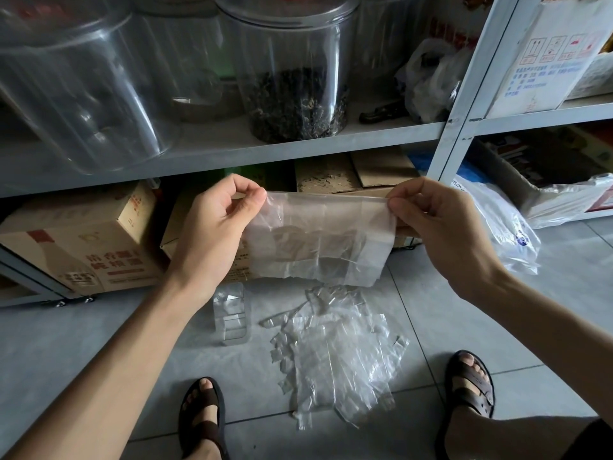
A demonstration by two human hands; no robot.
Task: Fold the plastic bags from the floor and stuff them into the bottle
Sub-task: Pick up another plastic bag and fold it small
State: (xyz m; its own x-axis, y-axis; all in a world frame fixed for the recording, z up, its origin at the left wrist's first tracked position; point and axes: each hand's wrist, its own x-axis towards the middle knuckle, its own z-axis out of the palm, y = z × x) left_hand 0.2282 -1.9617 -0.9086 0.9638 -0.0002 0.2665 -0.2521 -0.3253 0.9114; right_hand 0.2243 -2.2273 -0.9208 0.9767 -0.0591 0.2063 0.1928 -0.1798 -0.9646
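I hold a clear plastic bag (325,240) stretched flat in the air in front of the lower shelf. My left hand (215,227) pinches its top left corner between thumb and fingers. My right hand (438,224) pinches the top right corner the same way. Below the held bag, a loose pile of clear plastic bags (338,353) lies on the tiled floor between my feet. A small clear bottle (231,315) stands upright on the floor just left of the pile, under my left wrist.
A grey metal shelf (298,141) stands right ahead with large clear jars (295,71) on it. Cardboard boxes (86,247) sit beneath the shelf. A white printed bag (501,227) lies at the right. My sandalled feet (202,416) flank the pile.
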